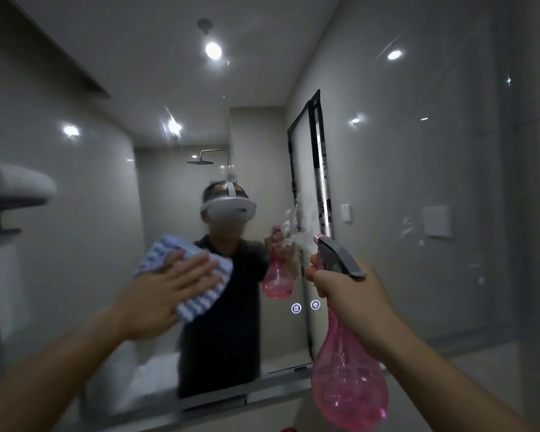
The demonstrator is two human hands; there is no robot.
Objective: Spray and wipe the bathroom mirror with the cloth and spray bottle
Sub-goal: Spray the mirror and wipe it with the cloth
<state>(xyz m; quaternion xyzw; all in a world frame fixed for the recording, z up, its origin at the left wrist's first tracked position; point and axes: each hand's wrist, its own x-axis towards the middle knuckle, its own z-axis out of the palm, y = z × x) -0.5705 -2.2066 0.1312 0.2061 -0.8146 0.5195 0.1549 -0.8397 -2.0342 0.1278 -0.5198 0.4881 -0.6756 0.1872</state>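
Observation:
The bathroom mirror [175,88] fills the middle and left of the head view. My left hand [166,291] presses a blue-and-white striped cloth [200,294] flat against the glass with straight, spread fingers. My right hand [346,294] grips the neck of a pink spray bottle [349,388] with a grey trigger head, its nozzle aimed at the mirror. A white burst of spray [296,226] hangs at the glass just ahead of the nozzle. The mirror reflects a person wearing a white headset, the cloth and the bottle.
Two lit touch icons [306,307] glow low on the mirror. A grey ledge [219,400] runs under its bottom edge. A glossy tiled wall [449,182] stands to the right with a white wall plate [437,219]. A shelf with a folded towel [13,185] sits at the left.

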